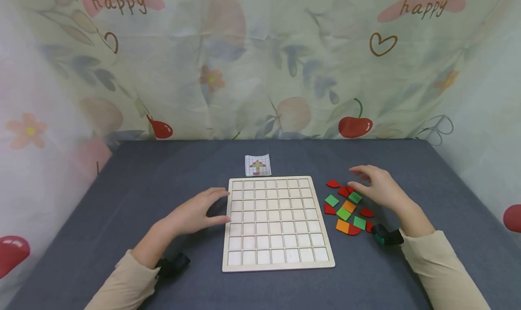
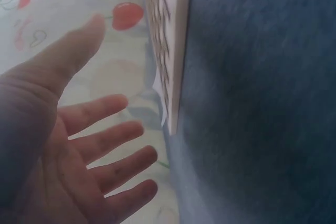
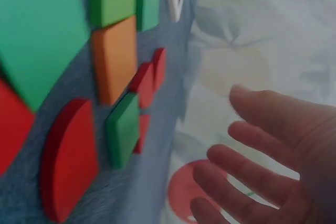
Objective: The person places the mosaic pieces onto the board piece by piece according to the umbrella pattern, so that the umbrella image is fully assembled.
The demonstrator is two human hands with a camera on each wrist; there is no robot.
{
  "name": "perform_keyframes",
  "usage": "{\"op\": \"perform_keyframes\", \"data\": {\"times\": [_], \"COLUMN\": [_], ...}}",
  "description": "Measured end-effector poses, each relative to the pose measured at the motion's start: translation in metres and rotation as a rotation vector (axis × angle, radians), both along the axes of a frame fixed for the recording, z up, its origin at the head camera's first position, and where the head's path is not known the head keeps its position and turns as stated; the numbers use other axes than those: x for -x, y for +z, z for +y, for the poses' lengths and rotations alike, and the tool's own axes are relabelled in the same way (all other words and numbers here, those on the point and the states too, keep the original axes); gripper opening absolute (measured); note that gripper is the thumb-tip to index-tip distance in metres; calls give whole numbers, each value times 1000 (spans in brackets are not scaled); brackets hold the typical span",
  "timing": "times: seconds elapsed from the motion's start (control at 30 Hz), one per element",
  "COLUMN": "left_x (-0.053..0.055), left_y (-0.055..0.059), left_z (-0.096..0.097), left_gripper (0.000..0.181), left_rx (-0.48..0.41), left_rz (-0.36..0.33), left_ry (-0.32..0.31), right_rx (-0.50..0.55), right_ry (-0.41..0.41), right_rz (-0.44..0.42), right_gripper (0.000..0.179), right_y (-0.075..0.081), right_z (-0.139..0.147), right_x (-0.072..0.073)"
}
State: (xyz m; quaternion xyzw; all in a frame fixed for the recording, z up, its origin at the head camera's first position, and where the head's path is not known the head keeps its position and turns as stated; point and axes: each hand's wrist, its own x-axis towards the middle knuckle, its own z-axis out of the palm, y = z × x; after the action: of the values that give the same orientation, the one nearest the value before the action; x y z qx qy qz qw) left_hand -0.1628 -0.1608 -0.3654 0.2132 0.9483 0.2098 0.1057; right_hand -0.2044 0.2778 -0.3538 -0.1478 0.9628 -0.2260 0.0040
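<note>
A pale wooden grid board (image 1: 278,268) with white square cells lies in the middle of the dark tabletop; no pieces show in its cells. My left hand (image 1: 199,212) is beside the board's left edge, fingers and thumb spread, holding nothing. Over the far end of a group of loose flat pieces hovers my right hand (image 1: 376,187), its fingers relaxed with nothing between them. The group has green squares (image 1: 331,200), orange squares (image 1: 348,206) and red curved pieces (image 1: 367,212). In the right wrist view, a red piece (image 3: 73,161) and a dark green square (image 3: 123,129) lie apart from the fingers.
Behind the board lies a small gridded card (image 1: 258,165) printed with a coloured, tree-like or arrow-like figure. A patterned cloth (image 1: 260,65) hangs along the table's back edge and both sides. Each wrist wears a black strap-on device (image 1: 390,236).
</note>
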Motion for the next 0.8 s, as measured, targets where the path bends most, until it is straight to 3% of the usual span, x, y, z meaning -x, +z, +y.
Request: {"op": "perform_keyframes", "data": {"times": [0.2,0.47,0.8], "left_x": [-3,-2,-2], "left_y": [-5,-11,-14], "left_z": [5,9,9], "left_gripper": [73,81,84], "left_rx": [-11,-5,-1], "left_rz": [-60,-113,-119], "left_ry": [-85,-125,-146], "right_rx": [-15,-10,-10], "right_ry": [20,28,43], "right_rz": [-75,-142,-172], "right_gripper": [36,29,25], "right_y": [-9,-17,-19], "right_z": [11,13,10], "right_x": [12,22,26]}}
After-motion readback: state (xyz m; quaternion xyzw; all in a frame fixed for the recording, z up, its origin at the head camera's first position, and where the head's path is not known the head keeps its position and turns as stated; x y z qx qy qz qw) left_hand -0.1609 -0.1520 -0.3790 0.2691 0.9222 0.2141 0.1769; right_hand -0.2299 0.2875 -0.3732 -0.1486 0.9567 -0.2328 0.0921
